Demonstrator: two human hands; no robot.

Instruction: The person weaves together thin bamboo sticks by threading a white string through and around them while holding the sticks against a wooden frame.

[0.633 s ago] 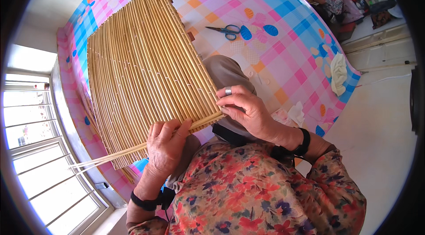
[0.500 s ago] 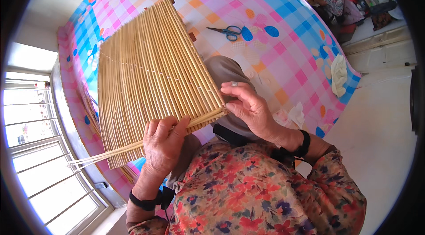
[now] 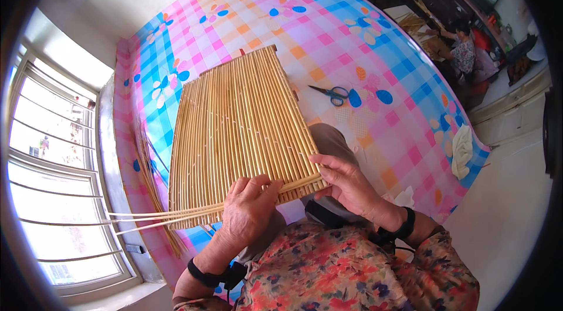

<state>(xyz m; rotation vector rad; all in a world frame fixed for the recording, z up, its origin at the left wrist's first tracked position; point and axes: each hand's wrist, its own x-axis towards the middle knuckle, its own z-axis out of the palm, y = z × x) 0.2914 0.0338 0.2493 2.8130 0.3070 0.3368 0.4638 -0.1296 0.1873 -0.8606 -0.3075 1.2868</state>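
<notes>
A mat of thin golden stalks, bound side by side with rows of stitches, lies tilted over my lap. A few long pale stalks run along its near edge and stick out past its left side. My left hand is closed over these stalks, pressing them against the mat, its thumb toward the right. At the near right corner, my right hand pinches the mat's edge between thumb and fingers, where the stalk ends meet. The underside of the mat and some fingertips are hidden.
Blue-handled scissors lie on the checked, flowered sheet beyond the mat. A crumpled pale cloth is at the right edge. Loose stalks lie near the window at left. Another person sits far right.
My view has shifted, so the mat, hands and scissors appear lower and farther right. Both hands keep nearly the same places on the mat; the right fingers have closed more around its corner.
</notes>
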